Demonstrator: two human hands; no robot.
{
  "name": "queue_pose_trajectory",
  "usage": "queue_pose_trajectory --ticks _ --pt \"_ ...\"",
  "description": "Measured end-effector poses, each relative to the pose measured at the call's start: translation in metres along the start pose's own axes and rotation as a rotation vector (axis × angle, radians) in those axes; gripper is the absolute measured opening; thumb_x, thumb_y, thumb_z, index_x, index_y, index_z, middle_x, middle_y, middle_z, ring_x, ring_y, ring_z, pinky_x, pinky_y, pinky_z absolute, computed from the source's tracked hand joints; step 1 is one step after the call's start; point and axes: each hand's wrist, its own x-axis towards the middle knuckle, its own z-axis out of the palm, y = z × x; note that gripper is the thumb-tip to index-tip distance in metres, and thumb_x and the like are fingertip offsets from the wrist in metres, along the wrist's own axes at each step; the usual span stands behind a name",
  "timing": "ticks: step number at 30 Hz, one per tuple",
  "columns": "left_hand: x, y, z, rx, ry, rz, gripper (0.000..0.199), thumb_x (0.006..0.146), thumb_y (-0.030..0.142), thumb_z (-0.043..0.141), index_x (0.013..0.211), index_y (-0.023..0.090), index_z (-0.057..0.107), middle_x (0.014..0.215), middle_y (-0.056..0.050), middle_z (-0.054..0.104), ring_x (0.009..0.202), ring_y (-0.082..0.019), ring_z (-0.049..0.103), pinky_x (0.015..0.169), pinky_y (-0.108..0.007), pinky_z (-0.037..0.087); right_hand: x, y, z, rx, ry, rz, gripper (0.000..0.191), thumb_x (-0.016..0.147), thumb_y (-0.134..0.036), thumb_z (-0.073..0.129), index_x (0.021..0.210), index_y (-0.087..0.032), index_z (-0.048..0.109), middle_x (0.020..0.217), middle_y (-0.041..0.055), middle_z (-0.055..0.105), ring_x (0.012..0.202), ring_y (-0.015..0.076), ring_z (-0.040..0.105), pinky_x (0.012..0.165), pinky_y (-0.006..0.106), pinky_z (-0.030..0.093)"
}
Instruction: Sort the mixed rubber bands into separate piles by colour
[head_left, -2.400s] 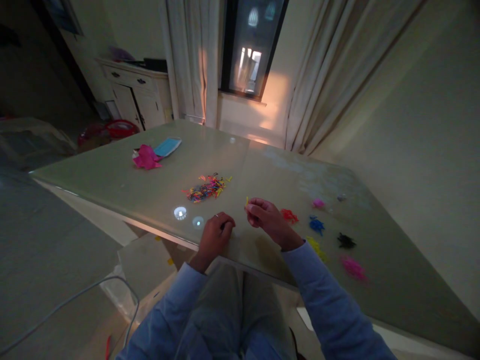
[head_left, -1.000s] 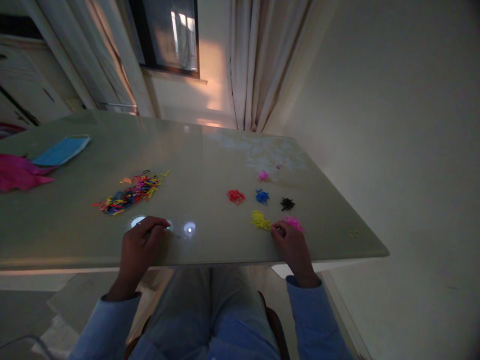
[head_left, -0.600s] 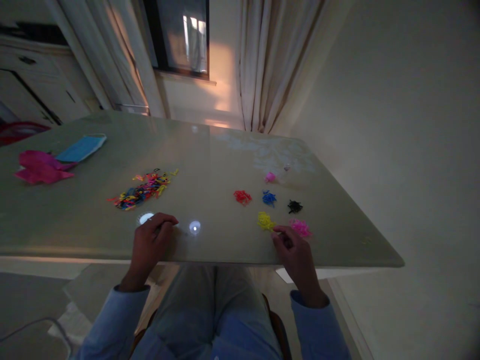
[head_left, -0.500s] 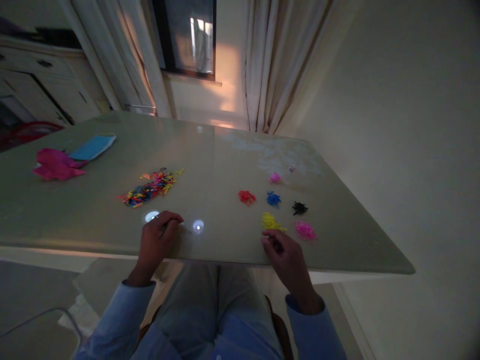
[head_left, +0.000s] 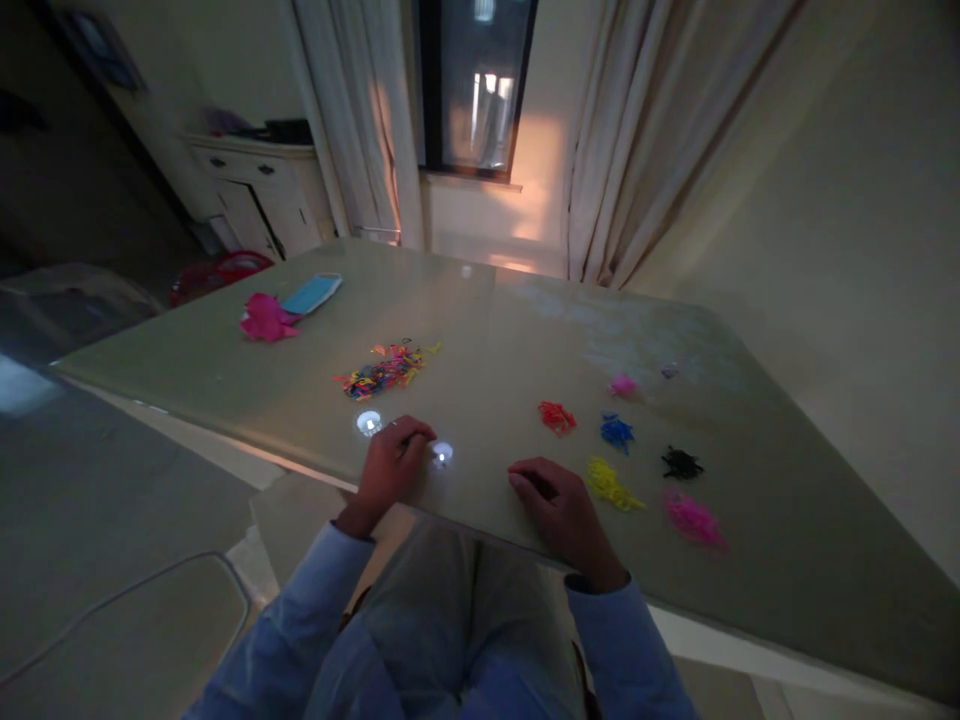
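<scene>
My left hand [head_left: 391, 465] rests near the table's front edge, fingers curled together; whatever is in them, if anything, is hidden. Just beyond it lies a mixed pile of small coloured rubber bands [head_left: 386, 372]. My right hand [head_left: 561, 512] is closed too, thumb against the forefinger, with no item visible in the pinch. Right of that hand is a yellow pile of bands [head_left: 611, 484], apart from the fingers. Other single-colour piles lie around it: red [head_left: 556, 418], blue [head_left: 617, 432], black [head_left: 682, 462] and bright pink [head_left: 694, 520].
A small pink clump [head_left: 622, 386] and a tiny clear piece [head_left: 670, 370] lie farther back on the right. A crumpled pink cloth-like item [head_left: 268, 318] and a blue face mask [head_left: 313, 294] are at the far left of the glossy table [head_left: 480, 330]. Light glares off the tabletop.
The view has turned left, so the table appears shifted right. My right hand has moved left, away from the yellow pile. My left hand stays near the mixed pile, still closed.
</scene>
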Motion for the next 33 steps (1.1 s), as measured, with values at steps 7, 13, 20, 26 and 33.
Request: queue_pose_trajectory --ticks 7,13,20,26,33 --pt "0.018 -0.017 -0.012 -0.222 -0.044 -0.2 0.03 0.075 0.031 0.051 0.093 0.015 0.069 0.085 -0.005 0.071 0.062 -0.014 0.062 0.06 -0.027 0.05 -0.002 0.001 -0.001 -0.015 -0.037 -0.03 0.019 0.091 -0.032 0.058 0.089 -0.019 0.072 0.08 0.0037 0.073 0.069 0.016 0.065 0.064 0.025 0.049" --pt "0.056 -0.036 -0.038 0.279 -0.015 -0.139 0.03 0.077 0.029 0.057 0.098 0.014 0.073 0.089 -0.008 0.073 0.07 -0.018 0.063 0.07 -0.031 0.051 -0.002 0.001 -0.002 -0.033 -0.047 -0.051 0.021 0.092 -0.033 0.056 0.089 -0.019 0.072 0.081 0.0049 0.073 0.072 0.0173 0.066 0.066 0.025 0.05" --pt "0.075 -0.035 -0.035 0.637 -0.185 -0.17 0.032 0.09 0.032 0.049 0.098 0.019 0.077 0.104 -0.011 0.073 0.093 -0.025 0.067 0.081 -0.034 0.05 -0.002 0.002 -0.001 -0.048 -0.042 -0.082 0.022 0.092 -0.033 0.056 0.088 -0.019 0.072 0.08 0.005 0.073 0.071 0.0169 0.066 0.065 0.025 0.05" --pt "0.078 -0.035 -0.027 0.75 -0.18 -0.145 0.034 0.096 0.031 0.043 0.104 0.022 0.075 0.11 -0.01 0.071 0.098 -0.025 0.066 0.084 -0.034 0.051 -0.002 0.0 -0.001 -0.05 -0.047 -0.079 0.022 0.093 -0.033 0.055 0.089 -0.019 0.072 0.081 0.0055 0.073 0.07 0.0171 0.066 0.065 0.025 0.051" --pt "0.069 -0.031 -0.033 0.641 -0.096 -0.104 0.03 0.095 0.028 0.045 0.1 0.02 0.074 0.111 -0.01 0.071 0.098 -0.023 0.065 0.086 -0.032 0.049 -0.002 0.001 0.0 -0.051 -0.042 -0.091 0.022 0.091 -0.033 0.055 0.088 -0.019 0.072 0.081 0.0057 0.073 0.071 0.0171 0.066 0.066 0.025 0.052"
